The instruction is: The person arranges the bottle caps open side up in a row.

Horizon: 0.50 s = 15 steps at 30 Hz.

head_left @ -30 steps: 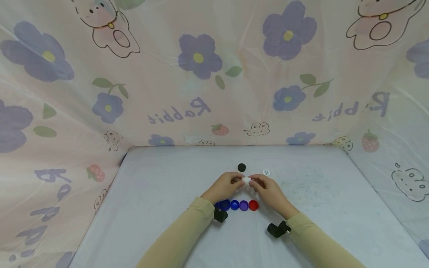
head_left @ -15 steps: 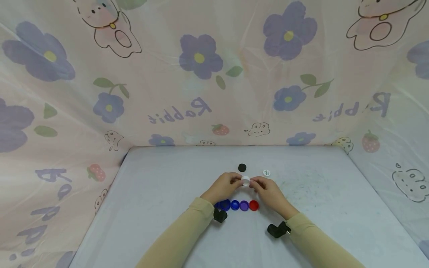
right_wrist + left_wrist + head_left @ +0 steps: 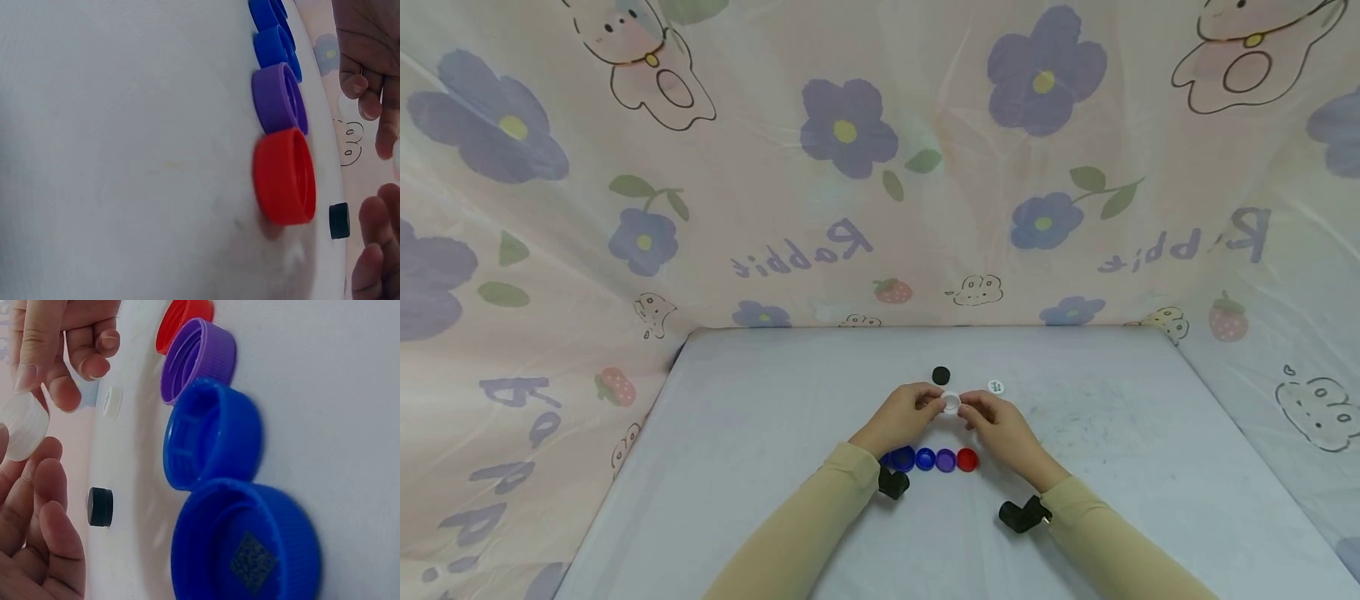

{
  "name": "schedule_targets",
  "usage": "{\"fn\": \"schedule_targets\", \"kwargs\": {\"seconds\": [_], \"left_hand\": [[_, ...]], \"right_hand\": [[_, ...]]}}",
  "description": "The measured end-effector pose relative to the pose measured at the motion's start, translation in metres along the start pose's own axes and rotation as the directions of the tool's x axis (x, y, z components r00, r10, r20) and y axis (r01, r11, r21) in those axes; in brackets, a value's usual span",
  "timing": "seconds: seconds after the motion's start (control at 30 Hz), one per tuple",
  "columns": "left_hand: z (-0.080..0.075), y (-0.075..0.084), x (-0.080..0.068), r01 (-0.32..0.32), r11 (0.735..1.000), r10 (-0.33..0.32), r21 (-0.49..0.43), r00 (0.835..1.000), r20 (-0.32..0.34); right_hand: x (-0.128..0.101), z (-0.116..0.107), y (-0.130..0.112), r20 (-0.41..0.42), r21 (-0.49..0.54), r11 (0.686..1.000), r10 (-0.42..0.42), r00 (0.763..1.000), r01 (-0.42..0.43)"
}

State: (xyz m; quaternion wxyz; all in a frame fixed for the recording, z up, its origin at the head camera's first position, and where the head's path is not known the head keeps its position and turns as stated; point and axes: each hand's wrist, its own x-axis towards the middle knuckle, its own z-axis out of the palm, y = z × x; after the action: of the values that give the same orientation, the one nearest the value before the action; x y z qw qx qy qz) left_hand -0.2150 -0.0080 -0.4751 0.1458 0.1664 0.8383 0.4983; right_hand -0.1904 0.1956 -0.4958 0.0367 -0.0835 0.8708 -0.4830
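A white bottle cap (image 3: pixel 951 403) is held above the table between both hands, its hollow side turned toward the head camera. My left hand (image 3: pixel 904 417) pinches its left edge between thumb and fingers. From the other side, the fingertips of my right hand (image 3: pixel 998 421) grip the right edge. The left wrist view shows the same white cap (image 3: pixel 25 425) from its side, a fingertip of the right hand on its rim. Below the hands runs a touching row of upturned caps: a larger blue cap (image 3: pixel 902 458), a smaller blue cap (image 3: pixel 926 459), a purple cap (image 3: pixel 947 460) and a red cap (image 3: pixel 967 459).
Behind the hands lie a black cap (image 3: pixel 941 376) and, to its right, a white cap with printed marks (image 3: pixel 996 387). Another blue cap at the row's left end is partly hidden by the left wrist. A patterned curtain (image 3: pixel 925 250) encloses the white table (image 3: pixel 760 417).
The white cap has been turned in the fingers, from edge-on to showing its hollow inside to the head camera. Both hands stay in nearly the same place, and the other caps lie unmoved.
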Motion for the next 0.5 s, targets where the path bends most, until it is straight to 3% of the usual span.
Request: {"fn": "schedule_targets", "kwargs": {"seconds": [0.5], "left_hand": [[0.0019, -0.0013, -0.0018, 0.009, 1.000, -0.009, -0.027, 1.000, 0.005]], "right_hand": [[-0.0014, -0.0006, -0.0020, 0.014, -0.042, 0.999, -0.009, 1.000, 0.010]]}}
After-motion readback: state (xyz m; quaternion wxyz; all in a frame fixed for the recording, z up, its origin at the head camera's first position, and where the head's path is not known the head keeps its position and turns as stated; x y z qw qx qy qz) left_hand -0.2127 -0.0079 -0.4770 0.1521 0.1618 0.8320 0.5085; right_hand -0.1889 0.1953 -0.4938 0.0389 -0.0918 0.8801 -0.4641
